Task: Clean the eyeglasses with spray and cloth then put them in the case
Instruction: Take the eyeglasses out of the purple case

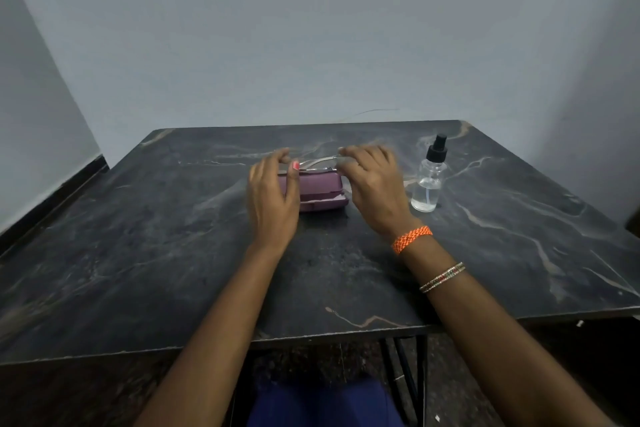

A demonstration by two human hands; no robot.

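A mauve eyeglass case (pixel 317 192) lies on the dark marble table (pixel 173 253) near its middle. Thin-framed eyeglasses (pixel 318 163) hover just behind and above the case, held at both ends. My left hand (pixel 273 194) pinches the frame's left end, thumb over the case's left side. My right hand (pixel 374 184) holds the frame's right end and covers the case's right end. Right of that hand stands a clear spray bottle (pixel 429 184) with a black nozzle. I see no cloth; the frame is blurred and partly hidden by fingers.
The table ends at grey walls behind and to the left. Its front edge (pixel 311 340) is close to my body, with black metal legs (pixel 419 374) below it. A dark object (pixel 633 218) shows at the far right edge.
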